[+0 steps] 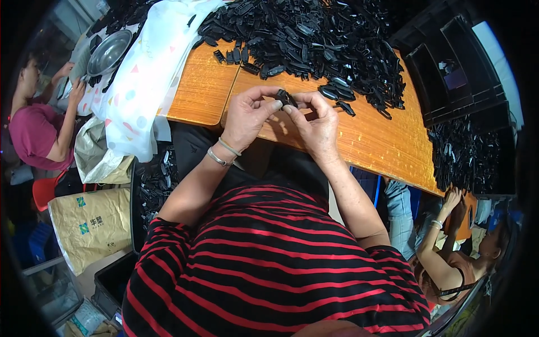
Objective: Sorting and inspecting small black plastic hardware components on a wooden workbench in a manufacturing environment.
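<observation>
Between my fingertips, above the near part of the wooden table [359,135], is a small black plastic part [287,99]. My left hand [247,115] pinches its left side, and my right hand [316,122] grips it from the right with thumb and fingers. The fingers cover much of the part, so its exact kind does not show. Just beyond my hands lies a large heap of black plastic parts [303,33]. A few longer black pieces [337,91] rest close to my right hand. Several short black blocks [236,56] stand at the heap's left edge.
A white patterned cloth [149,67] and a metal bowl [110,53] are at the left, near a co-worker [42,123]. Black crates [455,67] stand at the right, above another parts pile [463,151]. Another co-worker [449,269] reaches there. A paper sack [95,224] and a parts bin [157,180] sit low at left.
</observation>
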Demonstrator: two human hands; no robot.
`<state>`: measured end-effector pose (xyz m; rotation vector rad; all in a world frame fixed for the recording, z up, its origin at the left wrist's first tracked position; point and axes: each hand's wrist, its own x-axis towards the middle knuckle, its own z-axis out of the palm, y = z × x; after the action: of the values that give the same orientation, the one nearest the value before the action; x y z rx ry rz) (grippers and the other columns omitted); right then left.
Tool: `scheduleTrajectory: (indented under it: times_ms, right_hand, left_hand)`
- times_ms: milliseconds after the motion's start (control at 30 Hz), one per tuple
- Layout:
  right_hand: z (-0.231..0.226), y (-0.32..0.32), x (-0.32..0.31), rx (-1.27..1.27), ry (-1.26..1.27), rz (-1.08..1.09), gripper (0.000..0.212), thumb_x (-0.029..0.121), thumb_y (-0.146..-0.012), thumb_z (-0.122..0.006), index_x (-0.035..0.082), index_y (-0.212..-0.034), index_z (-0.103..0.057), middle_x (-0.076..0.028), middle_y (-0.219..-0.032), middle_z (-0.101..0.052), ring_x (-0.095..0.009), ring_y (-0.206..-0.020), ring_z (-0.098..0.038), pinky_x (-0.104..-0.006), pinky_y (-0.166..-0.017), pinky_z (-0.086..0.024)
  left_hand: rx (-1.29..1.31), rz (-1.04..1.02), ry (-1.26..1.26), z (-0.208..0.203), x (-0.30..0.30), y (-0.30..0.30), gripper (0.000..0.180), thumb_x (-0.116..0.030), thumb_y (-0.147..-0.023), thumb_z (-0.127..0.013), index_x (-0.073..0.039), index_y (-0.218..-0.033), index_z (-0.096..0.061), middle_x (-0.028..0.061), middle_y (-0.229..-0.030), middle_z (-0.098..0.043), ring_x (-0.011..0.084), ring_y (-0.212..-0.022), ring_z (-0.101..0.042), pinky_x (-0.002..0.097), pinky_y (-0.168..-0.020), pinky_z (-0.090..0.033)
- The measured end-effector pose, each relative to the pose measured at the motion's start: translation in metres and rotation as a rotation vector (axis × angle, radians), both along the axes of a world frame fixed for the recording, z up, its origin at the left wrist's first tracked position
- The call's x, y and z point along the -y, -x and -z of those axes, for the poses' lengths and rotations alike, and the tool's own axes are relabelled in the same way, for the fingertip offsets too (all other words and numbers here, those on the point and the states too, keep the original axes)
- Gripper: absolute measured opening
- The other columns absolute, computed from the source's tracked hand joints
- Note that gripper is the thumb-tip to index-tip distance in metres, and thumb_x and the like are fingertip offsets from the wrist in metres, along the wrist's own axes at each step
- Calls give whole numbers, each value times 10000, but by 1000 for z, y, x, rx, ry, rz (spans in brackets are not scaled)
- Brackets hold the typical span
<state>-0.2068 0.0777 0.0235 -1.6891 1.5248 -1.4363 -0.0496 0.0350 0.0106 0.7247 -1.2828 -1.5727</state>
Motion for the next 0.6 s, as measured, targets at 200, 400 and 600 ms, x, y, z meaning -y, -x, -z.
scheduleTrajectory:
  times_ms: [200,400,600]
  right_hand:
    - [6,-7,-7,-125,185,25,233,-29,-738,-761,8,-916,-614,-70,-858,-611,-149,-778,-615,-254,-635,-516]
    - [16,-12,-10,-126,272,64,363,-34,-732,-747,20,-1043,-568,-100,-924,-579,-174,-776,-605,-267,-639,-511]
    - [17,-11,-19,-154,72,-36,548,46,-784,-717,29,-1278,-482,-127,-1015,-592,-216,-739,-627,-318,-640,-524]
  left_hand:
    - [-20,-25,70,10,-11,2,318,-57,-893,-661,20,-1199,-615,-11,-877,-636,12,-682,-549,160,-601,-452]
    - [164,-75,317,-1,-24,3,306,-49,-933,-601,-10,-1236,-600,-25,-935,-628,-7,-661,-481,145,-604,-420]
    - [-100,125,46,-13,-29,1,195,-158,-975,-572,0,-1083,-606,14,-960,-622,27,-748,-547,175,-637,-449]
